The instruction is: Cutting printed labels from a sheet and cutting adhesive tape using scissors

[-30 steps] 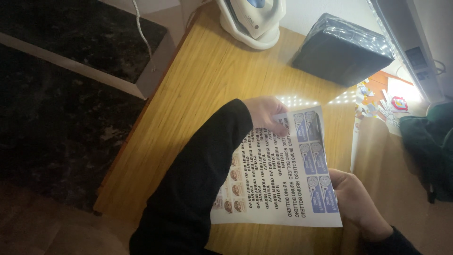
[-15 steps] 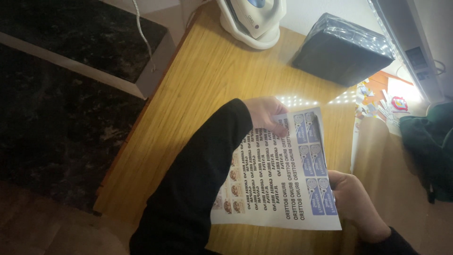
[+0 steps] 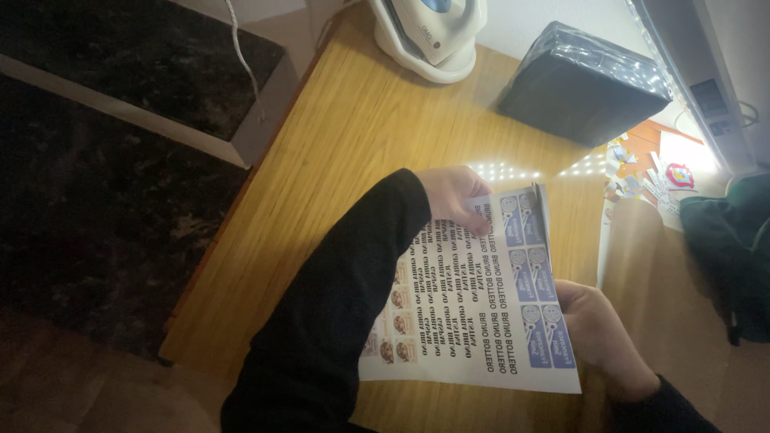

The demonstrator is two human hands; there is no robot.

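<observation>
Printed sheet (image 3: 473, 313) held flat over the wooden table (image 3: 361, 136), white with rows of dark lettering, a column of blue stickers along one edge and small round pictures along the other. Left hand (image 3: 451, 196) clamped on the far end, fingers curled over the paper beside the blue column, where the corner curls up a little. Right hand (image 3: 597, 337) gripping the near right edge, thumb side on the blue stickers, fingers tucked under and out of sight. Black sleeve (image 3: 337, 321) laid across the left part of the sheet, covering most of the round pictures and the near left corner.

White appliance (image 3: 429, 32) at the far edge, cut off by the top of the frame, cord trailing off to the left. Dark wrapped box (image 3: 581, 84) near it, glossy film catching light. Small coloured scraps (image 3: 650, 172) by the bright strip on the right, too washed out to tell apart. Green cloth (image 3: 734, 256) at the right border, only partly seen. Dark patterned floor (image 3: 96, 240) to the left of the table, dim and hard to read.
</observation>
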